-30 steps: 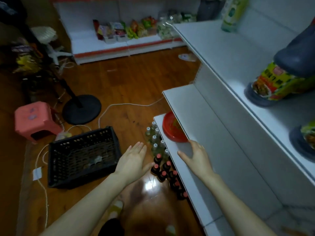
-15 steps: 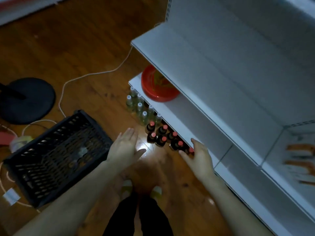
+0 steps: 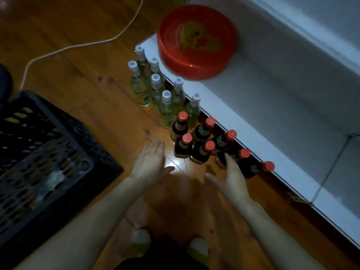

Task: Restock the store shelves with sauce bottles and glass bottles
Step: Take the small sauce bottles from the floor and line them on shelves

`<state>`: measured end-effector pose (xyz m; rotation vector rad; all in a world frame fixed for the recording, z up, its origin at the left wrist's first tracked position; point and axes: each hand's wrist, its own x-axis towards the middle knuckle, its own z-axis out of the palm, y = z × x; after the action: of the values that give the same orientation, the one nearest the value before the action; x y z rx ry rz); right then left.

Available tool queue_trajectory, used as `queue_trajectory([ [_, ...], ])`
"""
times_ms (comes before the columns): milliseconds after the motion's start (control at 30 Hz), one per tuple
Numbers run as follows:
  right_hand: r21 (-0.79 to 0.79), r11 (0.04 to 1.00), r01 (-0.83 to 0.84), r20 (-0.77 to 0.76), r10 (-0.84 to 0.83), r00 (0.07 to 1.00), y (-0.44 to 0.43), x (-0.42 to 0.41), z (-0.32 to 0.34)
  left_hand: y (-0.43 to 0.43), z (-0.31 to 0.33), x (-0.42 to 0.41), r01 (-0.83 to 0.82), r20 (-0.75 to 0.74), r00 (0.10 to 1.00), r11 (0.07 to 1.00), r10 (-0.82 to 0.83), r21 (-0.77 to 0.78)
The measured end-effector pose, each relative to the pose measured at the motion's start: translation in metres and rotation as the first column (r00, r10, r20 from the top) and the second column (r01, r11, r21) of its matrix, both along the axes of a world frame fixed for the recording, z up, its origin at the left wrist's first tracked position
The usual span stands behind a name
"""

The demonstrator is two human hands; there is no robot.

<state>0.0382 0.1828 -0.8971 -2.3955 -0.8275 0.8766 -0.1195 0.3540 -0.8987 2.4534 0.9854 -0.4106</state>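
At the left edge a black crate [image 3: 48, 152] sits on the floor, apparently unloaded (its bottom is too dark to be sure). Left of centre, the left hand [image 3: 152, 164] hovers flat above the floor, grip spread and holding nothing. Above it, the glass bottles [image 3: 155, 90] stand clustered on the floor against the shelf [image 3: 272, 117] edge. The sauce bottles [image 3: 202, 145] stand just below them. Right of centre, the right hand [image 3: 231, 178] reaches for the nearest sauce bottle, grip spread. I cannot tell whether its fingers [image 3: 227, 162] touch the bottle. On the right, the shelf carries a red basin [image 3: 196, 41] and no bottles. As I judge it, all the shelving remains to be done.
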Motion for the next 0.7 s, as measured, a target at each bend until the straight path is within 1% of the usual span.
queue_trajectory([
  [33, 0.018, 1.000, 0.002, 0.010, -0.002, 1.000, 0.004, 0.001, -0.023, 0.003, -0.019, 0.005, -0.019, 0.012, 1.000, 1.000, 0.019, -0.003],
  [133, 0.086, 0.996, 0.012, 0.013, -0.014, 1.000, 0.012, 0.006, -0.080, 0.008, -0.075, 0.019, 0.018, 0.057, 0.998, 1.000, -0.018, -0.001],
  [233, 0.145, 0.989, -0.004, 0.061, -0.005, 0.998, 0.020, 0.013, -0.123, 0.015, -0.118, 0.029, 0.049, 0.117, 0.992, 0.999, -0.050, 0.011],
  [300, 0.191, 0.981, -0.017, 0.074, 0.003, 0.997, 0.025, 0.016, -0.145, 0.017, -0.140, 0.038, 0.053, 0.157, 0.986, 0.999, -0.051, -0.009],
  [433, 0.262, 0.965, 0.010, 0.115, -0.041, 0.993, 0.032, 0.020, -0.169, 0.019, -0.166, 0.048, 0.047, 0.259, 0.966, 0.993, -0.018, -0.107],
  [567, 0.234, 0.972, 0.002, 0.197, -0.050, 0.979, 0.038, 0.021, -0.178, 0.018, -0.175, 0.054, 0.004, 0.344, 0.937, 0.982, 0.063, -0.191],
  [633, 0.214, 0.977, -0.004, 0.221, -0.045, 0.974, 0.040, 0.019, -0.178, 0.017, -0.175, 0.055, -0.019, 0.374, 0.923, 0.980, 0.094, -0.200],
  [700, 0.196, 0.981, 0.004, 0.232, -0.051, 0.971, 0.041, 0.018, -0.179, 0.018, -0.177, 0.055, -0.028, 0.405, 0.909, 0.984, 0.099, -0.176],
])
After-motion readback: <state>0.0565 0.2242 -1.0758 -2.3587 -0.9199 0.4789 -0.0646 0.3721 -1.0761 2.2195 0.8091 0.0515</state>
